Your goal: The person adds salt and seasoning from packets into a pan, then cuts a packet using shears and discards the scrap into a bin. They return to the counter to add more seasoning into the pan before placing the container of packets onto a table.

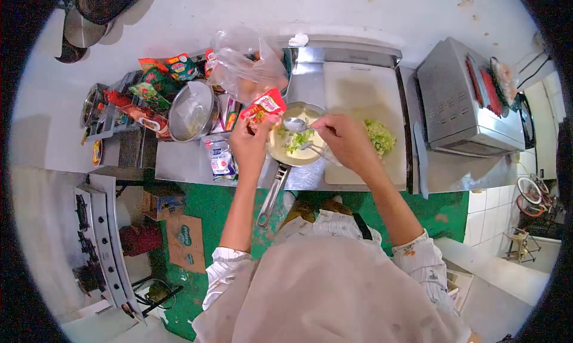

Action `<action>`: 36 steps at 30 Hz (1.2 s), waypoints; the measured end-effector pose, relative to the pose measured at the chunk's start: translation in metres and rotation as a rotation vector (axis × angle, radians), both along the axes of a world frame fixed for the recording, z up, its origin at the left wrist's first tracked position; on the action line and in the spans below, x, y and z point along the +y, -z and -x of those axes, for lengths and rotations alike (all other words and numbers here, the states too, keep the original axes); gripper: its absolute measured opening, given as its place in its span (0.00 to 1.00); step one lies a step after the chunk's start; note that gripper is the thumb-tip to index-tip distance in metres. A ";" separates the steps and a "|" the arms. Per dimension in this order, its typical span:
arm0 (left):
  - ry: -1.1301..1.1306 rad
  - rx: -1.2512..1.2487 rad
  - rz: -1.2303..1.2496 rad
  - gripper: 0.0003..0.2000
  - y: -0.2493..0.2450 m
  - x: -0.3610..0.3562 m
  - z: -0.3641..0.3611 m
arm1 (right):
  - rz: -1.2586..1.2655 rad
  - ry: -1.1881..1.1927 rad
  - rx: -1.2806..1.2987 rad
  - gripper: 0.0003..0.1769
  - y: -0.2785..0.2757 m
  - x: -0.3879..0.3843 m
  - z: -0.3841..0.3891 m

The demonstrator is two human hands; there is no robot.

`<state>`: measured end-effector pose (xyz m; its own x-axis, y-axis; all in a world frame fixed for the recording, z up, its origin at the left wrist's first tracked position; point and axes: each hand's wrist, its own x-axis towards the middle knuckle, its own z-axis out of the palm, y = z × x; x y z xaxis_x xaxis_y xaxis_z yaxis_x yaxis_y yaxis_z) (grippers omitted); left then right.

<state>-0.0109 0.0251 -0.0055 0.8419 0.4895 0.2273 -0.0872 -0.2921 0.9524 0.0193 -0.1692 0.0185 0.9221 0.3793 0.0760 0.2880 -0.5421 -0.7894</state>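
A: What stood out, from the biggest thing down?

B: The steel counter (310,175) ran across the scene; a boxy metallic appliance (453,104) stood at its right, and a white cutting board (358,101) lay right of centre.

A: And the middle-sized things?

B: A clear plastic bag (239,62) with round items in it sat on the far side, left of centre; the saucepan (292,163) was left of the cutting board, its handle pointing near and slightly left; a metal bowl (179,128) stood farther left, with a white-and-blue pouch (221,159) nearer than it and to its right.

A: What was in the saucepan?

B: A cream-coloured mixture (304,155) with chopped greens (295,141) on it; a pile of pale green pieces (379,137) lay on the cutting board.

A: How were the hands?

B: The left hand (249,141) had its fingers closed on a red packet (262,106), at the saucepan's left side; the right hand (340,134) had its fingers pinched around the handle of a spoon (294,124); the spoon's bowl was over the saucepan.

A: Anything smaller?

B: A second metal utensil (306,145) leaned in the saucepan, its handle towards the right; its exact kind was hard to tell.
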 end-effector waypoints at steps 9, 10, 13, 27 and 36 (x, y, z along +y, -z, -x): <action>0.259 0.064 0.059 0.09 -0.012 0.011 -0.001 | 0.011 -0.020 0.003 0.09 0.001 0.006 -0.005; 0.248 0.106 0.006 0.09 -0.012 0.013 0.000 | 0.023 -0.013 0.013 0.09 0.001 0.007 -0.004; 0.226 0.139 -0.052 0.08 -0.015 0.011 -0.001 | 0.045 -0.003 0.030 0.09 -0.002 0.009 -0.004; 0.198 0.050 -0.073 0.06 -0.014 0.005 -0.006 | 0.027 -0.027 0.019 0.10 0.006 0.014 -0.003; 0.179 0.129 0.039 0.08 0.008 0.011 -0.010 | 0.002 -0.034 0.053 0.10 0.003 0.016 -0.002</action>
<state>-0.0012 0.0365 -0.0138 0.9369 0.3362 0.0956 -0.0107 -0.2457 0.9693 0.0210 -0.1531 0.0155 0.9116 0.4103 0.0264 0.2639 -0.5345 -0.8029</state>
